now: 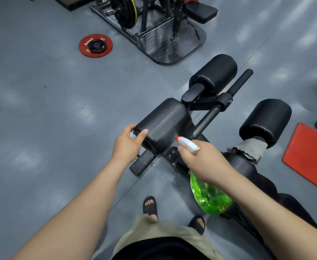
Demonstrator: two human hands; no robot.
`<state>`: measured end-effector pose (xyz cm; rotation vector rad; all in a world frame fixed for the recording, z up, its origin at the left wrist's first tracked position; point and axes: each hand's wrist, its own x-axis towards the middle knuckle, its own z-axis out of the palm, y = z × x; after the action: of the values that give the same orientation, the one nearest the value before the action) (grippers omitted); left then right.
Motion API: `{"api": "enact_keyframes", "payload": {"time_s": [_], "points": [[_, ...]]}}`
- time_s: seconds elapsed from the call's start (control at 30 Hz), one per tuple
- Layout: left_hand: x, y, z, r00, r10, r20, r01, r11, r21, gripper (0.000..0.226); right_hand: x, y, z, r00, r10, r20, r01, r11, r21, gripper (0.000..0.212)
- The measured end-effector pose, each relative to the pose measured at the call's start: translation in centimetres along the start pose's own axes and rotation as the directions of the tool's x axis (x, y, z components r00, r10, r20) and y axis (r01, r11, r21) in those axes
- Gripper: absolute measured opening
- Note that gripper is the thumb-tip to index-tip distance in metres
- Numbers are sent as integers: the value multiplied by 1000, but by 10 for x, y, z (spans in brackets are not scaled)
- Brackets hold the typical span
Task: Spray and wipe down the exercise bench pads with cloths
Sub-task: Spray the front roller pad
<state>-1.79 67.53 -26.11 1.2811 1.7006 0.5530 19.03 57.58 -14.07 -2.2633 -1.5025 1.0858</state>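
Note:
A black roller pad on the bench frame lies in the middle of the head view, its top speckled with droplets. My left hand grips the pad's near left end, thumb on top. My right hand holds a green spray bottle by its white trigger head, and the orange nozzle points at the pad's near right side. Two more black roller pads sit beyond, one at the back and one at the right. A grey cloth lies draped on the bench under the right pad.
A red weight plate lies on the grey floor at the back left. A black machine platform with a loaded plate stands behind. A red mat lies at the right edge. My sandalled feet stand close to the bench frame.

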Motion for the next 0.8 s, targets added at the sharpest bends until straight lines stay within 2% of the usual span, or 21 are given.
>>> {"api": "enact_keyframes", "payload": {"time_s": [0.13,0.27,0.37,0.47,0.57,0.63,0.73,0.8], "points": [[1,-3,0,999,25,-20,-26,1000,-2,44,0,0,0,998,7,-70,-7,1000,12,31],[-3,-9,6,994,100,-47,-99,995,28,51,8,2,-12,995,45,-90,-43,999,32,33],[-6,-12,9,989,142,-50,-140,989,46,61,12,5,-21,995,50,-88,-46,998,46,26],[-3,-14,10,991,124,-54,-122,992,41,63,14,7,-22,993,65,-103,-62,998,30,15],[3,-14,10,994,98,-50,-98,995,15,58,14,6,-24,988,117,-98,-112,992,54,34],[7,-15,9,997,74,-38,-74,997,-11,52,13,6,-24,988,129,-81,-122,989,85,40],[12,-17,6,998,29,-51,-31,999,-40,56,10,5,-23,995,82,-51,-77,993,88,24],[16,-16,4,997,17,-80,-22,998,-63,49,5,2,-23,998,58,-11,-57,993,100,16]]}}
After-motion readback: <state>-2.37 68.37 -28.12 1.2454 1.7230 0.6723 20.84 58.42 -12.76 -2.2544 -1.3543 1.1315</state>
